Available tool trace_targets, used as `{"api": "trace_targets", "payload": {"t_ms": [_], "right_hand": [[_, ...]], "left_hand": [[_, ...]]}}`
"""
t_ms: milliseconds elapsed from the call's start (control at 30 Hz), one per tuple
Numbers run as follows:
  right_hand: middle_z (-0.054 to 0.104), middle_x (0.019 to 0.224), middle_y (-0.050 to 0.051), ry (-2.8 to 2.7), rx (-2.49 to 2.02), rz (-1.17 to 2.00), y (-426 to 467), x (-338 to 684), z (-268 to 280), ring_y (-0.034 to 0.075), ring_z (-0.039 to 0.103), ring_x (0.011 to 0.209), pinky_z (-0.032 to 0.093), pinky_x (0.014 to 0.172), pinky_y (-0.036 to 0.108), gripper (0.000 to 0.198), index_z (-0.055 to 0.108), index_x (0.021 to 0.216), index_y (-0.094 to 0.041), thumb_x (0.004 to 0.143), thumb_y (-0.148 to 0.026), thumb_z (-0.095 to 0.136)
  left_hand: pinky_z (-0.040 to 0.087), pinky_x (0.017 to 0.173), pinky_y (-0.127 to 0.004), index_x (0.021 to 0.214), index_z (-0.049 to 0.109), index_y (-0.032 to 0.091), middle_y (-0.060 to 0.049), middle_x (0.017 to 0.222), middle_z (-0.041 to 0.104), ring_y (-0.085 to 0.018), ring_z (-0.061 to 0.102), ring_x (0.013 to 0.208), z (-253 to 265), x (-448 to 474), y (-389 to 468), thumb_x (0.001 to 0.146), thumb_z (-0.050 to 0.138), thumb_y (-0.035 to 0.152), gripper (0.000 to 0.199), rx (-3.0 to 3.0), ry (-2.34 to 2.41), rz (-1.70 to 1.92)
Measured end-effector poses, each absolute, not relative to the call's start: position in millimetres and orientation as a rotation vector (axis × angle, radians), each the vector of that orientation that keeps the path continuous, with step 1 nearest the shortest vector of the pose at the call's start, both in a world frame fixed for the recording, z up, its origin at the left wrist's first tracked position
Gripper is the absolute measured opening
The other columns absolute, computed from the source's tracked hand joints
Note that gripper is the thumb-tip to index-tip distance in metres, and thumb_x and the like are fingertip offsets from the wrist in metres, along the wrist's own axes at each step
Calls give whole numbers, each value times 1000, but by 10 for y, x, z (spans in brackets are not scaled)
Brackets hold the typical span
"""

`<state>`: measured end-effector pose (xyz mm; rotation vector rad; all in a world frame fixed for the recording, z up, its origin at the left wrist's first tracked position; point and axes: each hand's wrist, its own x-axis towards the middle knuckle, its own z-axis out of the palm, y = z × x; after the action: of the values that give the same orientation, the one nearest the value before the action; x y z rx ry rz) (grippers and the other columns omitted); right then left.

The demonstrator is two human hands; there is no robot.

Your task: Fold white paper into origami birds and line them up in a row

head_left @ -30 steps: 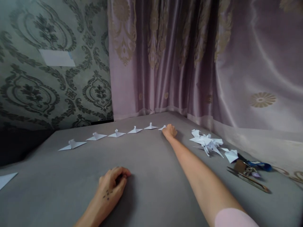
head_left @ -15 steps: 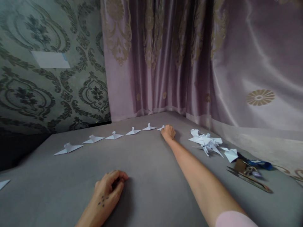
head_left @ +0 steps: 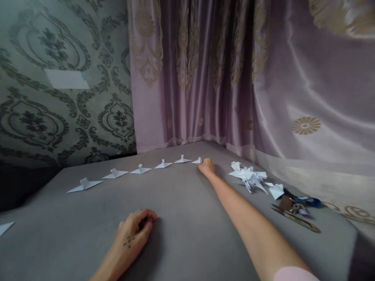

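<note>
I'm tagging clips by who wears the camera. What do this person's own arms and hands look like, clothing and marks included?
Both forearms are bare. The right arm has a pale pink sleeve reaching only about the elbow. The left hand has a small cluster of dark dots on its back, like a tattoo. No rings, watch or gloves are visible.

the folded birds (head_left: 140, 169) in the far row were thin white paper, matt, with crisp creases, and so was the loose heap of folded pieces (head_left: 249, 176) to the right. the bench (head_left: 187, 242) under them wore a grey cloth, soft-looking and matt, with no shine. the curtain (head_left: 222, 70) at the far side was glossy mauve satin with duller gold motifs. the wallpaper (head_left: 58, 109) on the left looked faintly textured, grey-green. near the right edge lay a shiny metal blade (head_left: 295, 221).
</note>
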<state>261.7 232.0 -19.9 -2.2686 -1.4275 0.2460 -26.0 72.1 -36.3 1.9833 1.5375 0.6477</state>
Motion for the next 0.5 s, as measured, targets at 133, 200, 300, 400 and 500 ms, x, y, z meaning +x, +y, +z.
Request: {"api": "trace_targets", "payload": {"t_ms": [133,200,300,400,500], "right_hand": [[59,118,16,-1515,-2145,296,1879,2601,-201,24,57,109,43,88,30,33,63,110,-12,81,-26,59],[61,115,15,-1581,-2060,356,1606,2527,-207,23,58,105,43,89,31,33,63,111,-12,79,-23,60],[64,108,11,-1691,-1887,460,1157,2283,-95,20,59,101,42,90,29,29,65,107,-14,78,-20,59],[68,91,3,-1823,-1657,629,610,1973,175,12,62,83,47,76,22,22,68,98,-19,81,-21,55],[67,81,1,-1912,-1149,972,-107,1833,291,10,60,68,47,61,21,21,68,96,-20,85,-21,50]], "left_hand": [[41,67,-29,82,66,21,-3,76,67,-21,58,72,-384,-279,736,72,38,33,31,1997,1531,663],[41,67,-29,83,66,20,-3,76,66,-20,58,71,-392,-291,740,72,38,32,32,2005,1517,660],[41,65,-28,85,65,19,-3,74,65,-20,57,70,-410,-314,737,73,38,33,33,2019,1486,665],[43,67,-29,86,65,18,-3,78,66,-20,59,74,-423,-337,712,74,39,34,32,2022,1451,747],[45,71,-29,86,64,17,-5,83,68,-21,60,80,-421,-347,676,76,40,32,30,2048,1396,820]]}}
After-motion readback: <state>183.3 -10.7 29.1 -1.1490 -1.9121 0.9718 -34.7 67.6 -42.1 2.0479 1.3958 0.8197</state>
